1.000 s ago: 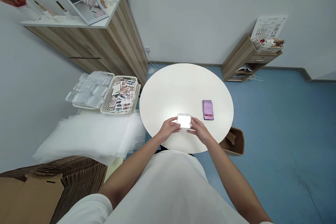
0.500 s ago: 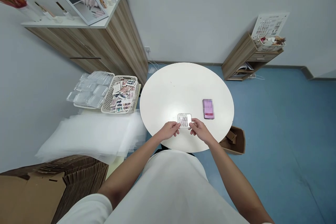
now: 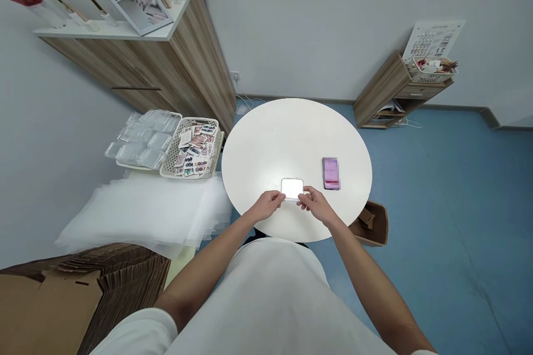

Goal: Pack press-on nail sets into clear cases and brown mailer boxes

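Blue floor and a pale wall surround the white oval table in front of me; I read the clock from its middle, with twelve straight ahead. Toward six o'clock, within the table's outline, I have a small clear case, its face washed white by glare, so I can't make out what is inside. My left hand pinches its lower left corner, thumb and fingers together on the edge. My right hand grips the lower right corner the same way, fingers closed on the rim. Whether the case touches the tabletop, I cannot tell.

At three o'clock, near my right hand, lies a purple rectangular object, its face blurred into blocks. Past the table's edge at four sits an open cardboard box. Around nine, a white basket holds printed cards, with clear cases piled just beside it. Between eight and nine spread white translucent sheets, and at eight stands folded cardboard. A wood-grain cabinet fills ten to eleven; a small shelf unit stands at two.
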Action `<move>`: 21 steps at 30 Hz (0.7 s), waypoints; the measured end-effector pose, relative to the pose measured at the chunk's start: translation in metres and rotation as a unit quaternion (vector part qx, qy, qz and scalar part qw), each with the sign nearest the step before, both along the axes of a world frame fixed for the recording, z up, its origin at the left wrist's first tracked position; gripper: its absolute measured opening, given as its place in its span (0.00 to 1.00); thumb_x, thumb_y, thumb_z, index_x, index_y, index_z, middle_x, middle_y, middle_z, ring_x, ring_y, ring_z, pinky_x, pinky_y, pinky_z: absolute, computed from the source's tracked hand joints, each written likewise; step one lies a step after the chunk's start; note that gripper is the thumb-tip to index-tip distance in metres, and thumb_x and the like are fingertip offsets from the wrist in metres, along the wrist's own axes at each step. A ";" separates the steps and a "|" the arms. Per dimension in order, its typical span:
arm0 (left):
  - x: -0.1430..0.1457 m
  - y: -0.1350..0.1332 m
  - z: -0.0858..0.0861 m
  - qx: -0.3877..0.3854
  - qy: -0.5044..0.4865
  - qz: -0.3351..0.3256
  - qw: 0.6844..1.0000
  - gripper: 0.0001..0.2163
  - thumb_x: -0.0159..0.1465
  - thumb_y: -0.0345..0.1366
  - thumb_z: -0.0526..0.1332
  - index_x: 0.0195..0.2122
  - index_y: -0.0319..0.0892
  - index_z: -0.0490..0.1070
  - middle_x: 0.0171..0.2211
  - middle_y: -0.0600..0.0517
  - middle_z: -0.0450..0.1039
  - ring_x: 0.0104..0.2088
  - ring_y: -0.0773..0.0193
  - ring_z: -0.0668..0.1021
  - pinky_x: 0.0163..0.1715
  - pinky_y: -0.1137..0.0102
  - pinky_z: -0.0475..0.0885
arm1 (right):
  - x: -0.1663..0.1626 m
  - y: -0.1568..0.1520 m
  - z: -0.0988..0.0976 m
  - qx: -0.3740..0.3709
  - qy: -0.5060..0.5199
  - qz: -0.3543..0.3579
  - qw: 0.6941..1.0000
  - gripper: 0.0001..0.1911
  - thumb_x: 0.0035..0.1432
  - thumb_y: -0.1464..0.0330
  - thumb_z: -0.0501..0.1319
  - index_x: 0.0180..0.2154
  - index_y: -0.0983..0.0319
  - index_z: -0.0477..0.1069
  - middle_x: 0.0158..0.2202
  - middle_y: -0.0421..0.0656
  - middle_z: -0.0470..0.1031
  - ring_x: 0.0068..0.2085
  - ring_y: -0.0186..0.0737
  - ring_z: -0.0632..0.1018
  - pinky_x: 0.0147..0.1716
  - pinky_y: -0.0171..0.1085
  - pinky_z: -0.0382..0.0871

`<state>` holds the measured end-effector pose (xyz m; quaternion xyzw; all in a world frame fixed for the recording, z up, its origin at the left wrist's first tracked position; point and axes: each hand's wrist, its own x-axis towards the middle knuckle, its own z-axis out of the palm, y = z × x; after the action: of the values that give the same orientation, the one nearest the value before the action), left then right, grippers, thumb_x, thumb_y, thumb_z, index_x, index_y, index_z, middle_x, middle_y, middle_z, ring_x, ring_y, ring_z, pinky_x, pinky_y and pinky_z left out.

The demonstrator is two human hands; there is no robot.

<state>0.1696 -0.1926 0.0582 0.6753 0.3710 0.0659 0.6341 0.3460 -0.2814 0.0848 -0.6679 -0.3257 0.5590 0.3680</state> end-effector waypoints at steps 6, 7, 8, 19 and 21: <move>-0.001 0.004 -0.001 -0.001 -0.015 0.027 1.000 0.18 0.60 0.49 0.48 0.21 0.41 0.60 0.18 0.57 0.59 0.19 0.72 0.62 0.22 0.74 0.59 | -0.003 0.000 -0.011 0.034 -0.054 -0.073 0.995 0.26 0.49 0.57 0.58 0.50 0.59 0.62 0.46 0.47 0.68 0.38 0.37 0.73 0.35 0.38 0.68; -0.001 0.004 -0.002 0.000 -0.015 0.027 1.000 0.18 0.60 0.49 0.48 0.21 0.41 0.61 0.18 0.57 0.59 0.20 0.72 0.62 0.22 0.75 0.59 | -0.005 -0.001 -0.013 0.045 -0.060 -0.087 0.993 0.27 0.49 0.58 0.59 0.51 0.58 0.62 0.48 0.47 0.66 0.39 0.37 0.72 0.37 0.39 0.69; -0.002 0.004 -0.004 0.004 -0.013 0.027 1.000 0.18 0.60 0.49 0.49 0.22 0.40 0.61 0.18 0.57 0.59 0.20 0.71 0.63 0.22 0.75 0.60 | -0.008 -0.002 -0.016 0.055 -0.060 -0.094 0.992 0.27 0.48 0.59 0.60 0.51 0.58 0.62 0.49 0.47 0.66 0.39 0.37 0.72 0.38 0.40 0.69; -0.007 0.014 -0.038 0.118 0.074 0.190 0.972 0.22 0.60 0.46 0.52 0.54 0.44 0.60 0.34 0.51 0.70 0.29 0.67 0.73 0.32 0.71 0.68 | -0.047 0.033 -0.056 0.035 -0.062 -0.113 0.991 0.33 0.47 0.64 0.59 0.56 0.58 0.55 0.51 0.47 0.64 0.45 0.41 0.71 0.42 0.42 0.69; -0.013 0.027 -0.049 0.151 0.106 0.180 0.966 0.21 0.61 0.45 0.50 0.54 0.44 0.60 0.35 0.50 0.69 0.31 0.66 0.73 0.34 0.70 0.68 | -0.052 0.050 -0.067 0.025 -0.053 -0.088 0.994 0.34 0.46 0.65 0.60 0.56 0.56 0.53 0.51 0.47 0.64 0.47 0.42 0.70 0.44 0.42 0.68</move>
<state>0.1567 -0.1654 0.0091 0.6886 0.5368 0.1622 0.4598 0.2943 -0.2318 0.0177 -0.7131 -0.2987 0.4801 0.4144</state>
